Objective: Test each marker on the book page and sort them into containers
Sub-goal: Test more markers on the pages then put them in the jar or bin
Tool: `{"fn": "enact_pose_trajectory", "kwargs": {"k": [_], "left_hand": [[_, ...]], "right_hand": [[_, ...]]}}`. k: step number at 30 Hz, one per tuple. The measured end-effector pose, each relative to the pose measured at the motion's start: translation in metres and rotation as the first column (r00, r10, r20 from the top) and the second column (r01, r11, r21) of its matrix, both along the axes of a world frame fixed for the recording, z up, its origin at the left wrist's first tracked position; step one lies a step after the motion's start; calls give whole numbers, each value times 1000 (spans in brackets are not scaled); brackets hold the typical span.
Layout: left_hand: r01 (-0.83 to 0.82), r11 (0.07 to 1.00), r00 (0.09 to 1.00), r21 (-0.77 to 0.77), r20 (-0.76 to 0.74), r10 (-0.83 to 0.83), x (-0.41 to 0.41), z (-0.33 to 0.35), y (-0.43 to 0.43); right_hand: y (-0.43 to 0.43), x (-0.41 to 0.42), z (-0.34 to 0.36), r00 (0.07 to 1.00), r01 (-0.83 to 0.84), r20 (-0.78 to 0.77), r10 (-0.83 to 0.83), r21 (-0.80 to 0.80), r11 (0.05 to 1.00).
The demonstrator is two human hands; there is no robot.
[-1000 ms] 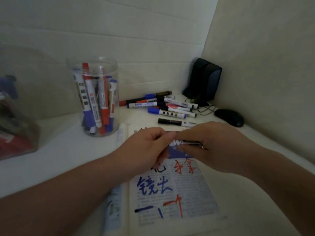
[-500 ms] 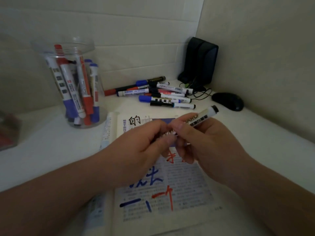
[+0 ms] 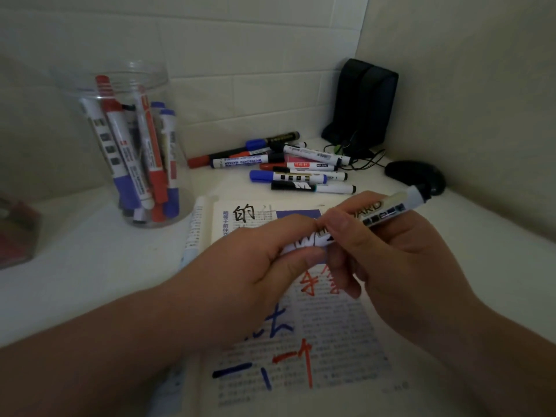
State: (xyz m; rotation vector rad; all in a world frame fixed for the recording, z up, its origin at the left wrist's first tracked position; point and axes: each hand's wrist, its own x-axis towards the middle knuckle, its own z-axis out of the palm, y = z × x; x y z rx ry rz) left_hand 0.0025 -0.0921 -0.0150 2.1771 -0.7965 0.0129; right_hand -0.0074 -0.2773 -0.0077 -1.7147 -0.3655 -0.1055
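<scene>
- The open book page (image 3: 331, 341) lies nearest on the white desk (image 3: 90, 266). It carries printed text overwritten with blue, red and black strokes.
- The left hand (image 3: 249, 272) is held above the page. Its fingers are curled, and thumb and forefinger pinch the near end of a white marker (image 3: 388, 210).
- The right hand (image 3: 400, 266) has its fingers curled round the middle of the same marker. The dark far end points up and to the right, past the fingers.
- Beyond the book, a pile of loose markers (image 3: 285, 167) lies flat on the desk.
- To the left, a clear jar (image 3: 150, 79) stands upright, holding red and blue markers.
- A reddish container (image 3: 15, 233) shows at the left edge, blurred.
- In the far corner stand a black speaker (image 3: 364, 106) and, just right of it, a black mouse (image 3: 415, 174).
</scene>
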Motion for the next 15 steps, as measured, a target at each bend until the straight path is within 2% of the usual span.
{"fn": "enact_pose_trajectory", "kwargs": {"k": [3, 5, 7, 10, 15], "left_hand": [[-13, 998, 988, -60, -151, 4, -2, 5, 0], [-70, 992, 943, -104, -332, 32, -1, 6, 1], [-159, 974, 896, -160, -437, 75, 6, 3, 2], [-302, 932, 825, -199, -545, 151, 18, -5, 4], [-332, 913, 814, -238, -562, 149, 25, -10, 7]], "right_hand": [[-5, 2, 0, 999, 33, 40, -34, 44, 999], [-14, 8, 0, 994, 98, 43, -103, 114, 989], [-26, 13, 3, 992, 118, 14, -121, 150, 982], [-39, 19, 3, 989, 45, -144, -32, 92, 995], [-32, 15, -6, 917, -199, -342, 205, 53, 979]]}}
